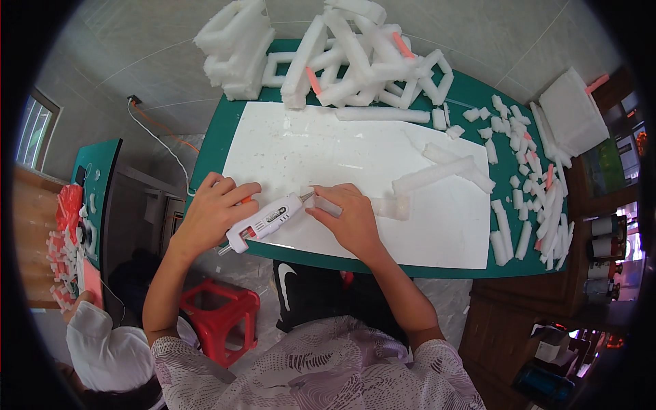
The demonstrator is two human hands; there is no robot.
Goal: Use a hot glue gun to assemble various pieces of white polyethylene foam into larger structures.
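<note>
My left hand [210, 208] is wrapped around a white hot glue gun [268, 220], with a glue stick poking out of its back end. The gun's nozzle points right and meets a short white foam piece [326, 206]. That piece is pinched between the thumb and fingers of my right hand [353, 219], which partly covers it. Both hands are over the near edge of a white board [301, 154]. Beyond my right hand lie two long foam sticks [437, 172], crossing each other, and a shorter foam block [395, 208].
Foam frames [369, 61] are heaped at the table's far edge, some with pink strips. Many loose foam bits [523, 157] cover the right side of the green table [328, 262]. A red stool [222, 314] stands below; at left, another person [109, 342] sits by a second table.
</note>
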